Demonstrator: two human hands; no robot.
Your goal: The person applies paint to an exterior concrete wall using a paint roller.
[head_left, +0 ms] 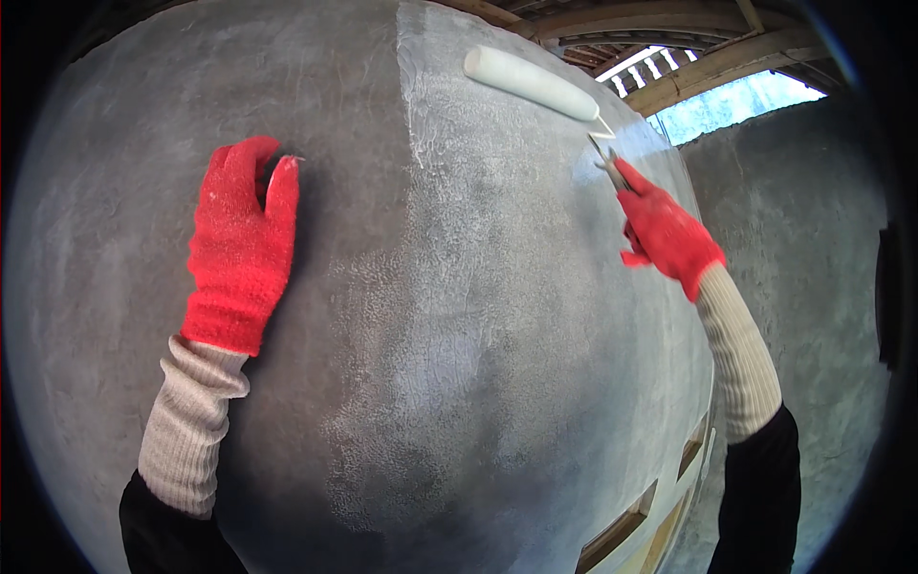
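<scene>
My right hand (669,232), in a red knitted glove, grips the handle of a paint roller (531,82). Its long white sleeve lies against the upper part of a grey wall (363,316), and its thin wire frame (607,126) runs down to the grip. The handle is mostly hidden by the glove. My left hand (244,234), gloved in red too, is raised before the bare wall on the left. Its fingers are loosely bent and the thumb stands apart from them. I see nothing held there.
A wet, whitish coated patch (469,220) covers the wall's middle and right. Wooden roof beams (688,77) cross the upper right, above a second grey wall (794,210). Wood-framed openings (620,526) sit at the lower right.
</scene>
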